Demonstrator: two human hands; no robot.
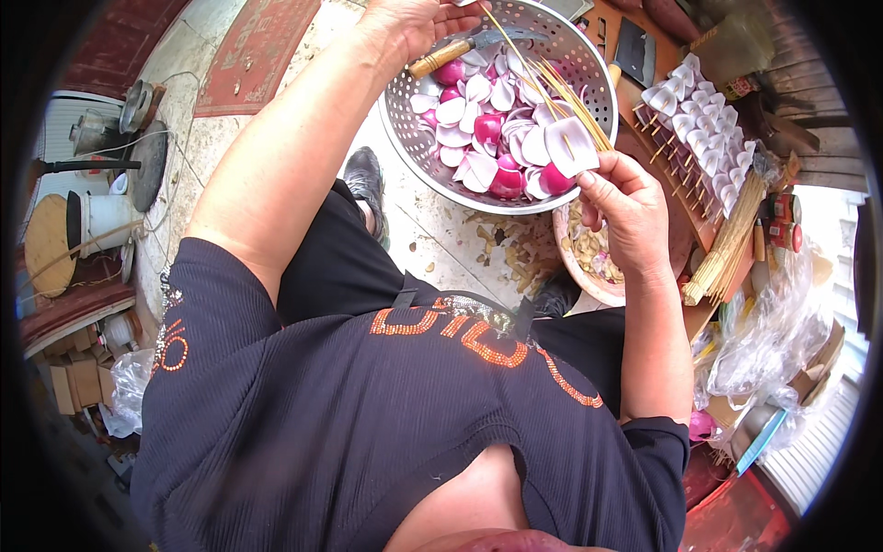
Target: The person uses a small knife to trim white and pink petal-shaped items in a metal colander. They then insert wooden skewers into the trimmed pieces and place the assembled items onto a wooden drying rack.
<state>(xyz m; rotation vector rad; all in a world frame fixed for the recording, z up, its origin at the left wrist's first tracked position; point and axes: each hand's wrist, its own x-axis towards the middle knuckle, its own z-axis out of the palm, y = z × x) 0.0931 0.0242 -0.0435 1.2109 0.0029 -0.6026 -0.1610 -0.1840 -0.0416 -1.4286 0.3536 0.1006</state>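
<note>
Over metal colander (589, 69) | right hand (625, 207) fingers pinch onion piece (570, 145) | left hand (414, 23) fingers closed on skewers (552, 87)

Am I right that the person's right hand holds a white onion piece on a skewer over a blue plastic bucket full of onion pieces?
Not quite: the head view shows the right hand holding the white onion piece on a skewer over a perforated metal colander, not a blue plastic bucket. It does hold pink and white onion pieces.

We see a red patterned rug (246, 55) on stone floor, a white bucket (99, 219), a round wooden board (48, 244), crumpled clear plastic bags (777, 340), a cleaver (635, 51)
</note>
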